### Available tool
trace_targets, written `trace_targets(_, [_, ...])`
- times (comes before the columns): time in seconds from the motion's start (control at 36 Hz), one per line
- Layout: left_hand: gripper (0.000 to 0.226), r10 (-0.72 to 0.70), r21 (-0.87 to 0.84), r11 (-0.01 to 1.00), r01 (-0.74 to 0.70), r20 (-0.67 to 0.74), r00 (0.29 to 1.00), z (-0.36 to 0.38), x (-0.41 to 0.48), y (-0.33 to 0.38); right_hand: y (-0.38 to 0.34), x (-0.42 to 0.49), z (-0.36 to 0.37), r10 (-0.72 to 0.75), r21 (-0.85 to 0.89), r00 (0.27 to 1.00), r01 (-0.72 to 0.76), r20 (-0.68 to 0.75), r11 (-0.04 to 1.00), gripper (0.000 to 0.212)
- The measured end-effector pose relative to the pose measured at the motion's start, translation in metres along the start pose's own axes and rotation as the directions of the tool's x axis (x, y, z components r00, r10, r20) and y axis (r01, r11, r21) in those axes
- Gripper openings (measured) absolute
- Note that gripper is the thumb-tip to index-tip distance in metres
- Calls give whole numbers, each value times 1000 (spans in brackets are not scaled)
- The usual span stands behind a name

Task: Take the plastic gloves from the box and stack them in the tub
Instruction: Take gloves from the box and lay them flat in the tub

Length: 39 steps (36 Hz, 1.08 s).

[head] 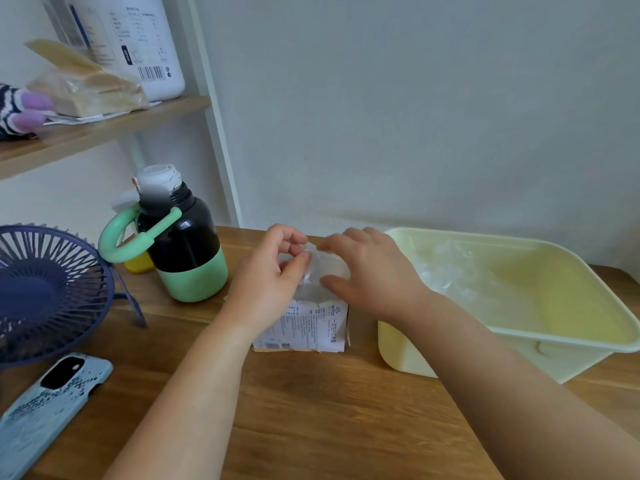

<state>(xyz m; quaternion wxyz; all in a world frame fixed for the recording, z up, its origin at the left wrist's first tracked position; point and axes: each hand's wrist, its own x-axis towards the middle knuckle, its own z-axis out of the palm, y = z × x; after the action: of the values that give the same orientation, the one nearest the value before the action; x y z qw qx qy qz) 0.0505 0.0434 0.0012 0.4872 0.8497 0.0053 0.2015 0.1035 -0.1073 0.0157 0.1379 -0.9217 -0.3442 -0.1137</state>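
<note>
L hand [273, 271], R hand [367, 271], both forearms bare

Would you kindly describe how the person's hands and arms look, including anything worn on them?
The left arm and right arm are bare as far as the frame shows, with no sleeves in view. The left hand and right hand wear no gloves, and no ring, watch or bracelet shows on them.

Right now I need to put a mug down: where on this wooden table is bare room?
Best patch: the bare wooden table at the near edge, bordered by the white printed cardboard box behind, the light-blue-cased phone left and the pale yellow plastic tub right, though both forearms cross it. Crowded: the left edge, with the navy desk fan and black-and-mint bottle.
</note>
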Motion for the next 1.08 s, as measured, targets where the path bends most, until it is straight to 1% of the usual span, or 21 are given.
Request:
trace_targets(0.03, [19, 2, -19, 1000, -2, 3, 1000, 0, 1, 2, -2, -1, 0, -35, 54, 999, 34, 19, 998, 35])
trace_targets(0.08, [17, 0, -74, 997, 1, 13, 1000, 0, 2, 5, -3, -1, 0, -53, 240, 995, 32, 80, 970, 9])
trace_targets(0.14, [16, -11, -164, 986, 11, 0, 1000, 2, 2, 4, -1, 0, 1, -48, 344, 997, 27, 52, 939, 35])
trace_targets(0.19, [11, -31, -209, 978, 22, -38, 999, 3, 3, 1, 1, 1, 1, -17, 405, 999, 2, 34, 914, 44])
trace_targets(0.25, [9, -66, -196, 979, 56, -42, 997, 3, 2, -1, 1, 0, -1, 25, 492, 999, -45, 49, 869, 41])
trace_targets(0.28, [12, -90, -157, 984, 84, -33, 995, 3, 1, -1, 1, 1, -3, 59, 551, 996, -86, 67, 830, 36])
trace_targets(0.36, [22, -150, -13, 988, 151, 46, 988, 5, -1, -1, 1, 4, -11, 185, 722, 979, -186, 81, 666, 26])
trace_targets(0.42, [27, -169, 57, 985, 163, 114, 979, 6, -2, 3, 2, 7, -16, 238, 782, 963, -242, 124, 575, 24])
trace_targets(0.47, [26, -155, 109, 984, 138, 169, 973, 5, -3, 6, 5, 11, -18, 254, 820, 952, -280, 170, 499, 29])
trace_targets(0.53, [37, -114, 114, 990, 88, 236, 965, 6, -4, 7, 8, 13, -19, 269, 840, 944, -300, 192, 453, 38])
trace_targets(0.58, [49, -77, 89, 994, 56, 253, 965, 7, -3, 6, 8, 12, -19, 260, 837, 945, -301, 198, 456, 32])
trace_targets(0.64, [52, -70, 62, 996, 58, 204, 977, 9, -1, 4, 7, 12, -19, 237, 809, 950, -300, 204, 505, 17])
trace_targets(0.69, [42, -41, 57, 998, 33, 139, 989, 9, -1, 1, 6, 12, -18, 232, 784, 949, -308, 213, 539, 13])
trace_targets(0.75, [22, 12, 114, 993, -20, 71, 997, 9, 0, 0, 5, 13, -17, 249, 801, 949, -299, 193, 518, 17])
trace_targets(0.78, [11, 10, 165, 986, -16, 39, 999, 8, 0, 0, 6, 15, -16, 269, 821, 946, -296, 181, 488, 21])
trace_targets(0.83, [17, 0, 306, 952, 3, -11, 1000, 5, 2, -5, 8, 17, -16, 315, 865, 930, -308, 187, 395, 25])
trace_targets(0.92, [10, 35, 476, 879, -25, -13, 999, 0, 5, -10, 10, 18, -18, 357, 927, 910, -301, 210, 223, 24])
trace_targets(0.94, [8, 31, 521, 853, -19, -15, 999, -1, 5, -10, 10, 19, -19, 368, 937, 906, -292, 207, 193, 25])
trace_targets(1.0, [8, 34, 582, 813, -25, -4, 999, -2, 6, -12, 11, 18, -19, 388, 939, 902, -283, 191, 194, 23])
trace_targets(1.03, [8, 41, 576, 817, -34, 0, 999, -3, 7, -13, 12, 18, -19, 379, 934, 906, -285, 188, 217, 22])
trace_targets(1.08, [12, 51, 487, 873, -35, -20, 999, -2, 7, -10, 11, 15, -18, 314, 905, 931, -285, 183, 317, 19])
